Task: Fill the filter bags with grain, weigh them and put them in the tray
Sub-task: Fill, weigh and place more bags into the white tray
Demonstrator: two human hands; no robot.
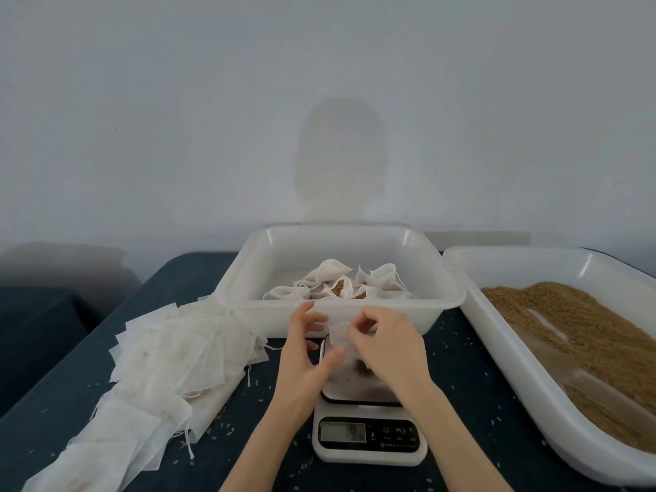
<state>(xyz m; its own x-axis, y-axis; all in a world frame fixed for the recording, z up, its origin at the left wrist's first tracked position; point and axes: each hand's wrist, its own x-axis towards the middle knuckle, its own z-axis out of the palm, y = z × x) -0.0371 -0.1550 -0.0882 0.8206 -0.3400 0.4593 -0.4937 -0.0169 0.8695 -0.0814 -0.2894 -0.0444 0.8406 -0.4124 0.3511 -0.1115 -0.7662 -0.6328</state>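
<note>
- Plain grey wall behind; dark blue tabletop [461,378] speckled with stray grains.
- Fingers [358,323] of the right hand [390,353] curl in and pinch the top edge of a filter bag [339,335]; probably working its mouth or drawstring.
- Left hand [301,349] faces it, fingers spread and loosely bent, thumb against the bag's side, steadying it.
- Bag sits over the scale [369,431] platform, grain dark in its bottom; held there, I judge, so weighing follows directly. Display unreadable.
- Both forearms come up from below and converge over the scale, wrists raised.
- Tray [340,307] just beyond the hands holds filled bags [340,284].
- Grain bin [568,335] at right, empty bag stack [167,356] at left: both within easy reach.
</note>
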